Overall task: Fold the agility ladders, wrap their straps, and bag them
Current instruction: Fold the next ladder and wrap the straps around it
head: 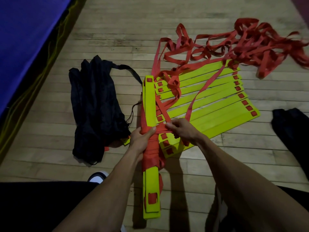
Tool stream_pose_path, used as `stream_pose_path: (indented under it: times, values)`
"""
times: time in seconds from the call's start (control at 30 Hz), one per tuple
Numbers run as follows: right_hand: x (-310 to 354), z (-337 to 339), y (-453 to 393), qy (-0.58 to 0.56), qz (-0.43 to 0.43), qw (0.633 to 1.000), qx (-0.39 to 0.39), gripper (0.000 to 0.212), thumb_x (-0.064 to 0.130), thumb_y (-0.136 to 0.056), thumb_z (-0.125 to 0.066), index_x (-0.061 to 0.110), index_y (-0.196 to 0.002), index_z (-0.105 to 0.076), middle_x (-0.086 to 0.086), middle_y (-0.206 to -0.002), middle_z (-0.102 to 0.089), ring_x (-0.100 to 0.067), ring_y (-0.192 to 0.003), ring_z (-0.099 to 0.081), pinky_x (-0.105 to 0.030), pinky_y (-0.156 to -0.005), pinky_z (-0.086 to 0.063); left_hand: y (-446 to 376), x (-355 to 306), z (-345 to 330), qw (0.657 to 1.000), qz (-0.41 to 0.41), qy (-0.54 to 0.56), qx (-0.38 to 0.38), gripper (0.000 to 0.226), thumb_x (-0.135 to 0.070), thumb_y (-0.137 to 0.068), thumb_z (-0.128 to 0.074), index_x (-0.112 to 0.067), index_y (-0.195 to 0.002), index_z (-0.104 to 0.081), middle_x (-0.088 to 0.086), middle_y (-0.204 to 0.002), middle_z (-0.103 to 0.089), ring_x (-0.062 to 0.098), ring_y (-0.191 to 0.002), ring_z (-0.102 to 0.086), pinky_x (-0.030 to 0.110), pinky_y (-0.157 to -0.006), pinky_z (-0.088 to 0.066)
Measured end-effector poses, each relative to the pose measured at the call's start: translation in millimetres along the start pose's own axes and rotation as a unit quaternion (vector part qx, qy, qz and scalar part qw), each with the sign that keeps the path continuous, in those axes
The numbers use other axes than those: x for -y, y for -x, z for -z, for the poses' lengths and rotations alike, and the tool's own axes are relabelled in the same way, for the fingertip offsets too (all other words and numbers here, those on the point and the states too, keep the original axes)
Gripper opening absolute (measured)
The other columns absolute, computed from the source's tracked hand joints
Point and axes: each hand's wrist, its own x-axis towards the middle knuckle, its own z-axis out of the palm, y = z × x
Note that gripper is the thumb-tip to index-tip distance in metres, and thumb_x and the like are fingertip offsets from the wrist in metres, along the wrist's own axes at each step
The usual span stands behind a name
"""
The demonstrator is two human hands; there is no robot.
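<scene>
A rung bundle [151,113] is being gripped by the left hand [142,137]; at 3 o'clock, a strap [190,108] is being pinched by the right hand [181,129].

Place: I am in what looks like a gym or sports hall.
Floor: under me runs a pale wood-strip floor [117,30], worn and scuffed, like a court surface.
Mat: to the left of the floor's open middle lies a blue padded mat [25,39], its edge running diagonally.
Gear: yellow agility ladder rungs [209,101] with red straps [250,41] are spread across the boards, right of the mat.
Bag: a black drawstring bag [95,106] lies between mat and rungs.
</scene>
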Motion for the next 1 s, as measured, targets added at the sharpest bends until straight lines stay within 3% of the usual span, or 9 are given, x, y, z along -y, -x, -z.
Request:
stream_pose_path:
  times: [0.23,0.33,0.43,0.5,0.6,0.67,0.77,0.93,1.0]
  values:
    - [-8,-17,2,0.057,0.030,0.993,-0.094,0.048,0.035,-0.103,-0.051,0.011,-0.062,-0.049,0.003,-0.054,-0.040,-0.019,-0.047,-0.040,-0.038,-0.052,-0.035,1,2,-5,0.997,0.042,0.061,0.036,0.037,-0.018,-0.097,-0.065,-0.006,-0.132,-0.058,0.018,-0.115,-0.072,0.026,-0.084,-0.073,0.035,-0.063,-0.061]
    - [3,-23,2,0.023,0.033,0.991,-0.125,0.052,0.041,-0.101,-0.053,0.004,-0.064,-0.053,-0.002,-0.056,-0.046,-0.036,-0.052,-0.056,-0.047,-0.053,-0.046,1,-2,-8,0.996,0.033,0.083,0.031,0.041,-0.034,-0.098,-0.062,-0.008,-0.130,-0.059,0.013,-0.099,-0.074,0.023,-0.072,-0.073,0.034,-0.062,-0.057]
    - [17,-32,0,0.002,0.047,0.985,-0.166,0.052,0.043,-0.100,-0.054,0.011,-0.060,-0.049,-0.001,-0.054,-0.045,-0.034,-0.052,-0.054,-0.042,-0.052,-0.045,5,-6,-14,0.996,0.017,0.061,0.062,0.060,-0.050,-0.084,-0.069,-0.008,-0.126,-0.057,0.005,-0.077,-0.071,0.017,-0.059,-0.068,0.029,-0.054,-0.055]
    - [20,-36,-2,-0.014,0.039,0.982,-0.184,0.051,0.043,-0.100,-0.053,0.014,-0.059,-0.048,0.001,-0.052,-0.043,-0.025,-0.048,-0.049,-0.042,-0.052,-0.044,8,-8,-17,0.996,0.013,0.049,0.073,0.060,-0.040,-0.079,-0.077,-0.005,-0.120,-0.052,0.004,-0.066,-0.066,0.014,-0.050,-0.064,0.026,-0.047,-0.052]
    - [14,-35,-2,-0.020,0.017,0.982,-0.188,0.056,0.046,-0.099,-0.054,0.004,-0.062,-0.051,-0.002,-0.053,-0.046,-0.023,-0.049,-0.049,-0.045,-0.053,-0.046,7,-9,-21,0.997,0.014,0.028,0.065,0.060,-0.014,-0.081,-0.082,0.000,-0.126,-0.044,0.011,-0.074,-0.061,0.015,-0.047,-0.062,0.025,-0.045,-0.051]
    - [16,-31,0,-0.012,0.013,0.984,-0.179,0.055,0.047,-0.098,-0.057,0.004,-0.064,-0.053,0.000,-0.053,-0.049,-0.017,-0.048,-0.050,-0.043,-0.052,-0.045,6,-8,-22,0.998,0.019,0.017,0.051,0.050,-0.006,-0.083,-0.077,-0.008,-0.121,-0.044,0.012,-0.076,-0.062,0.017,-0.047,-0.062,0.026,-0.044,-0.051]
    - [25,-17,4,-0.041,0.005,0.992,-0.118,0.041,0.041,-0.090,-0.071,0.004,-0.076,-0.059,-0.001,-0.061,-0.059,-0.002,-0.040,-0.047,-0.023,-0.041,-0.036,6,-6,-17,0.999,0.024,0.017,0.018,0.039,-0.005,-0.083,-0.076,-0.007,-0.113,-0.051,0.017,-0.085,-0.066,0.026,-0.056,-0.067,0.030,-0.048,-0.055]
    - [34,7,7,-0.055,-0.035,0.996,0.054,0.030,0.019,-0.081,-0.082,0.007,-0.092,-0.057,-0.008,-0.075,-0.057,-0.010,-0.048,-0.048,-0.017,-0.035,-0.034,4,-1,-9,0.999,0.026,-0.018,0.033,0.024,-0.019,-0.087,-0.075,-0.003,-0.102,-0.067,0.027,-0.088,-0.066,0.035,-0.072,-0.063,0.048,-0.072,-0.055]
    - [33,9,6,-0.042,-0.028,0.996,0.071,0.024,0.016,-0.084,-0.079,0.005,-0.095,-0.060,-0.009,-0.076,-0.057,-0.008,-0.050,-0.048,-0.017,-0.038,-0.035,6,-2,-9,0.999,0.018,-0.022,0.042,0.017,-0.018,-0.091,-0.070,-0.006,-0.103,-0.066,0.027,-0.091,-0.068,0.033,-0.072,-0.065,0.042,-0.067,-0.058]
